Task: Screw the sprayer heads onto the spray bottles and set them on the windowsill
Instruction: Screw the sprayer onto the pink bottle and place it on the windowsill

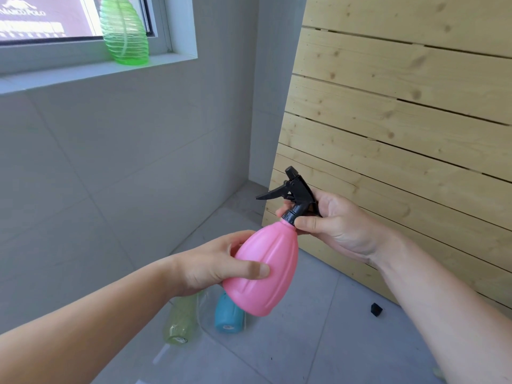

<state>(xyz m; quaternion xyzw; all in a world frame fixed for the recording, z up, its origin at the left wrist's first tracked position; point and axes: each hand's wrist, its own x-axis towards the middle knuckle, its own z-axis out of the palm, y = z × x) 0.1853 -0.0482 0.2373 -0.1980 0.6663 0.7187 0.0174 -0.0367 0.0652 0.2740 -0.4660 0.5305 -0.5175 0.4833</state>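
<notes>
Two hands on one pink bottle (261,268) above the floor: left hand (213,263) wrapped round its belly, right hand (336,223) fingers (304,224) pinching the black sprayer head (297,194) collar; best held steady, collar turned squarely until snug; windowsill (83,73) up left.

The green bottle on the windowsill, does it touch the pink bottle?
Apart. The head view shows the green bottle standing on the windowsill, while the pink bottle is held far below it, grey wall between them.
</notes>
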